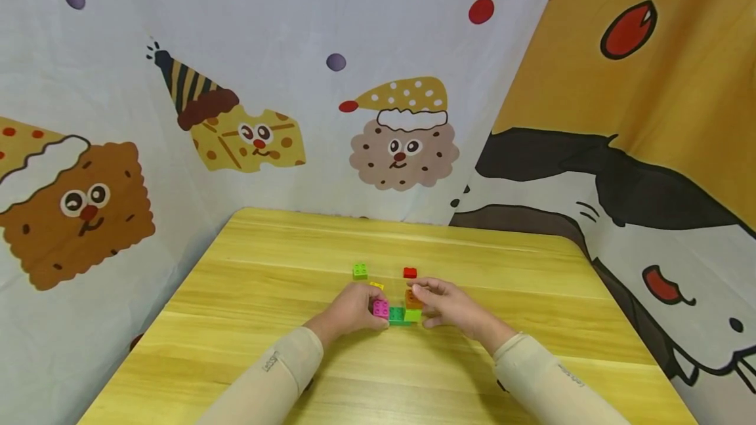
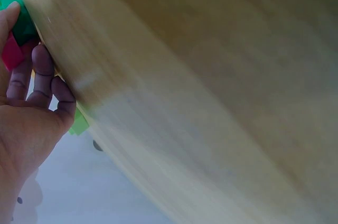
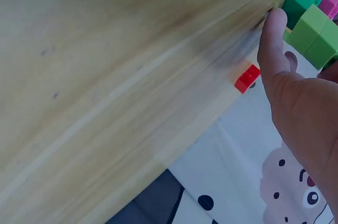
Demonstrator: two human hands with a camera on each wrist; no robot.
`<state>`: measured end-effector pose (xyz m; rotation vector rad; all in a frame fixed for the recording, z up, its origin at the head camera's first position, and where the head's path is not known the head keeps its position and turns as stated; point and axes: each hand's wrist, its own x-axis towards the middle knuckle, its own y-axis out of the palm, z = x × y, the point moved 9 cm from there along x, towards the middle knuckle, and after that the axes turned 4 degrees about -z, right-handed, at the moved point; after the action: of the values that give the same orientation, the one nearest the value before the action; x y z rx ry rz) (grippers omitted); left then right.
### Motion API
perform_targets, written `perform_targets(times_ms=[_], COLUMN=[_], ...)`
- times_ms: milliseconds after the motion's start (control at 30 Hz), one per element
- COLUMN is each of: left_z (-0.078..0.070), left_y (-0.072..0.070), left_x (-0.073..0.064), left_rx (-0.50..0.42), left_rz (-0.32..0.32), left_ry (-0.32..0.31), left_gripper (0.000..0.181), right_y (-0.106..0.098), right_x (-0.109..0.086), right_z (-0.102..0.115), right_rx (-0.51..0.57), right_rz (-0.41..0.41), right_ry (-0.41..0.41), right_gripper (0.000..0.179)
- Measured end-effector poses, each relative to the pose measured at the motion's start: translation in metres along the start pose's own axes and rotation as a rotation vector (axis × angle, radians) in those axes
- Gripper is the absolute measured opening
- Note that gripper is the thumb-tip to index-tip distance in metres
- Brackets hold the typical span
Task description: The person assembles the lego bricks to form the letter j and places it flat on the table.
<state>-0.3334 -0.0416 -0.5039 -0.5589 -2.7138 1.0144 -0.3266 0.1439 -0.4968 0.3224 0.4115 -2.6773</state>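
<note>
My left hand pinches a magenta toy building brick at the left end of a dark green brick. On the right end of that green brick stands a lime brick, with an orange brick on top. My right hand holds the orange brick with its fingertips. In the left wrist view, a fingertip presses against the green brick, next to the magenta brick. The right wrist view shows the lime brick beside my fingers; the orange brick cannot be made out there.
Behind my hands on the wooden table lie a light green brick, a red brick and a yellow brick, partly hidden by my left hand. A printed cloth hangs past the table's far edge.
</note>
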Motion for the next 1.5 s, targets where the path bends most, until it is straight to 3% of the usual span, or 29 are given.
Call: perform_targets(times_ms=[333, 1000, 1500], left_z=[0.0003, -0.0007, -0.0005], left_y=[0.0013, -0.0006, 0.0001], left_x=[0.0001, 0.0003, 0.0004], left_rx=[-0.016, -0.020, -0.014], left_rz=[0.003, -0.004, -0.005], left_ry=[0.005, 0.012, 0.000], left_gripper=[0.025, 0.024, 0.025], right_y=[0.0075, 0.0086, 0.0095], right_x=[0.0016, 0.0022, 0.0038], right_z=[-0.0059, -0.0086, -0.0049], right_rx=[0.117, 0.121, 0.142], right_rz=[0.031, 0.051, 0.071], right_ry=[0.035, 0.040, -0.010], right_gripper=[0.073, 0.068, 0.063])
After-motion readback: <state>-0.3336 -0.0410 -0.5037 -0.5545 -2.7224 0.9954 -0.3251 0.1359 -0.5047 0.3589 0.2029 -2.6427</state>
